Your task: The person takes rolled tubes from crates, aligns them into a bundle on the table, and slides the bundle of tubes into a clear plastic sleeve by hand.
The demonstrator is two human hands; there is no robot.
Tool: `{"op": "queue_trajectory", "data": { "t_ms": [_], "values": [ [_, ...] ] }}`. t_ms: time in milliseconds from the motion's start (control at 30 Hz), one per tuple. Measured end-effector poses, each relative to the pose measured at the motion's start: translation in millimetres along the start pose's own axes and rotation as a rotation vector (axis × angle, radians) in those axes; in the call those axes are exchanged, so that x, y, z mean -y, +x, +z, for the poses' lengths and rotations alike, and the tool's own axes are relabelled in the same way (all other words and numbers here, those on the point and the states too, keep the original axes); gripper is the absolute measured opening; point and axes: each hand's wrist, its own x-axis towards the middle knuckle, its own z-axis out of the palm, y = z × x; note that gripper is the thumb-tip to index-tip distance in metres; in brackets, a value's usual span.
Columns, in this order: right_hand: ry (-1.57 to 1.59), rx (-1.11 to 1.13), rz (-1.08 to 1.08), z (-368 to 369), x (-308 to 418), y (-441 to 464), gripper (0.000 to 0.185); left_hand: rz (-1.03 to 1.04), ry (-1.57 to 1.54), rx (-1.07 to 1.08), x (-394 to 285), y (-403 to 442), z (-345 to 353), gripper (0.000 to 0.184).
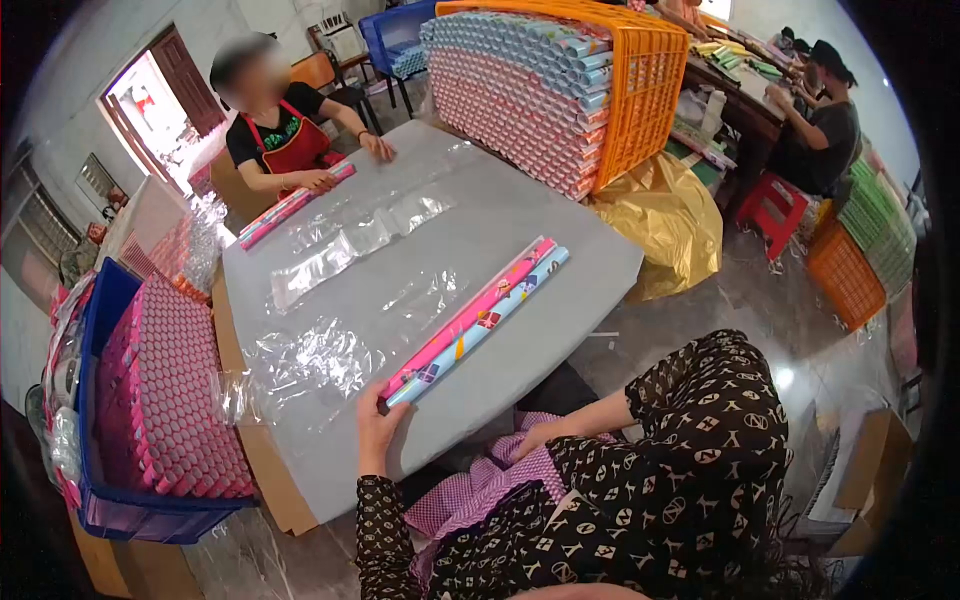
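My left hand [376, 425] grips the near ends of two patterned paper rolls lying side by side on the grey table, a pink roll [470, 318] and a light blue roll [480, 328]. They slant away to the upper right. Thumb and fingers close round the ends. My right hand [545, 436] rests low at my lap, against a purple checked cloth [480, 487]; its fingers are partly hidden in the folds. Clear plastic wrappers [315, 360] lie crumpled left of the rolls.
Across the grey table [560, 235], a person in a red apron handles pink rolls [298, 206]. An orange crate [645, 100] full of rolls stands at the far edge. A blue bin [140, 510] of pink rolls sits left; gold plastic [665, 225] hangs at the right.
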Motion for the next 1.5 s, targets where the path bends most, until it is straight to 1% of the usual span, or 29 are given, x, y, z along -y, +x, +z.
{"op": "queue_trajectory", "data": {
  "t_ms": [133, 200, 233, 267, 300, 333, 433, 567, 600, 733, 767, 800, 867, 900, 1000, 1033, 1067, 1167, 1200, 1233, 1433, 1500],
  "values": [
    [-0.021, 0.007, 0.017, 6, -1, -6, 0.050, -0.003, 0.000, -0.018, -6, -1, -1, 0.052],
    [-0.027, 0.020, 0.033, 4, 28, 31, 0.050, 0.006, 0.054, -0.001, -3, -1, -1, 0.051],
    [-0.030, 0.028, 0.041, 0, 6, -12, 0.051, -0.001, 0.051, -0.008, -2, 0, -1, 0.051],
    [-0.031, 0.037, 0.048, 6, 15, 13, 0.051, 0.020, 0.017, -0.009, -1, 0, 0, 0.051],
    [-0.031, 0.043, 0.056, 5, 5, -3, 0.052, 0.043, -0.016, -0.009, 4, 0, 1, 0.050],
    [-0.031, 0.048, 0.063, 5, 0, -7, 0.052, 0.063, 0.024, 0.001, 9, -1, 1, 0.052],
    [-0.030, 0.061, 0.087, 9, -6, -18, 0.053, 0.028, 0.037, 0.028, -1, -1, -2, 0.052],
    [-0.010, 0.070, 0.126, 19, -37, -64, 0.055, -0.033, 0.024, 0.021, -3, -1, -2, 0.052],
    [-0.004, 0.070, 0.135, 15, -23, -44, 0.055, -0.029, 0.014, 0.014, 2, -1, 0, 0.053],
    [0.018, 0.060, 0.143, 19, -23, -51, 0.054, -0.007, -0.041, -0.013, 18, 0, 4, 0.054],
    [0.021, 0.059, 0.137, 25, -35, -72, 0.054, -0.008, -0.043, -0.013, 21, -1, 5, 0.054],
    [0.024, 0.060, 0.130, 20, -19, -49, 0.053, -0.011, -0.034, -0.007, 18, -1, 4, 0.054],
    [0.031, 0.061, 0.117, 13, -45, -90, 0.052, -0.018, -0.026, -0.001, 11, -2, 2, 0.055],
    [0.037, 0.062, 0.110, 14, -19, -52, 0.051, -0.017, -0.010, -0.005, 8, -2, 1, 0.055],
    [0.051, 0.069, 0.084, 12, -11, -44, 0.050, -0.012, 0.008, -0.015, 5, -2, 2, 0.055],
    [0.051, 0.073, 0.074, 10, -47, -100, 0.049, -0.002, 0.007, -0.024, 4, -2, 2, 0.055],
    [0.048, 0.077, 0.063, 17, -59, -119, 0.049, -0.005, 0.008, -0.031, 4, -2, 2, 0.055],
    [0.038, 0.086, 0.031, 17, -56, -113, 0.047, 0.030, 0.001, -0.025, 6, 0, 1, 0.055],
    [0.036, 0.091, 0.023, 6, -17, -51, 0.046, 0.028, 0.012, -0.014, 9, 0, 1, 0.055],
    [0.036, 0.096, 0.015, 5, -13, -46, 0.046, 0.024, 0.023, 0.000, 11, -1, 2, 0.055],
    [0.045, 0.119, -0.037, 2, -19, -57, 0.042, -0.023, -0.020, -0.015, 6, -4, 2, 0.056],
    [0.044, 0.120, -0.051, 2, -22, -61, 0.041, 0.004, 0.025, -0.013, 8, -3, 1, 0.056]
  ]
}}
